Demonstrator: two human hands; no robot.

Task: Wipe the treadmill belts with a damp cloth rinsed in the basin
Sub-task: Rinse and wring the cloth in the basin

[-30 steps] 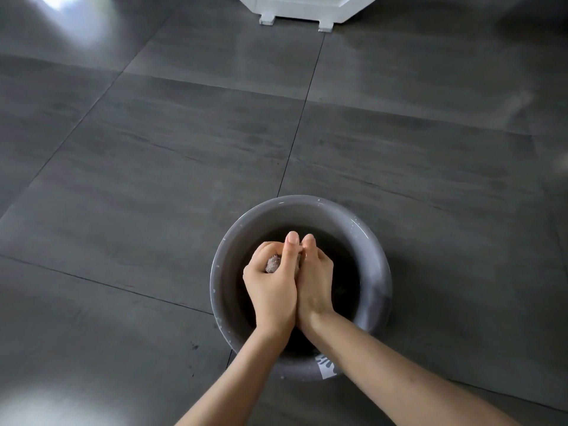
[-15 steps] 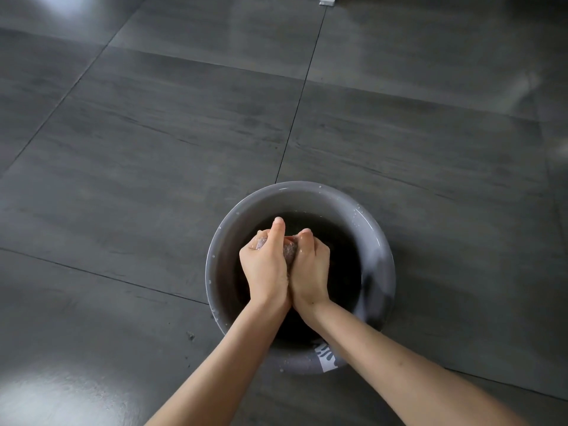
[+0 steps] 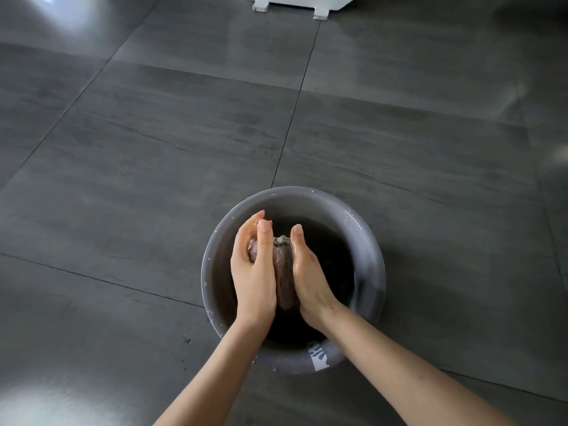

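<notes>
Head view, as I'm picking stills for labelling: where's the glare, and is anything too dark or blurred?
Head view: bright glare whitens the floor at top left and bottom left. Head view: the inside of the basin is near black, so the water level is hard to read. Head view: the cloth looks sharp, without motion blur.

dim, sharp (glare patches on l.)

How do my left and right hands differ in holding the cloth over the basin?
The left hand lays its thumb across the purplish-grey wadded cloth; the right hand keeps its thumb upright beside it. The left hand's fingertips show beyond the cloth; the right hand's fingers are hidden behind it. Both press the cloth from opposite sides over the round grey plastic basin.
</notes>
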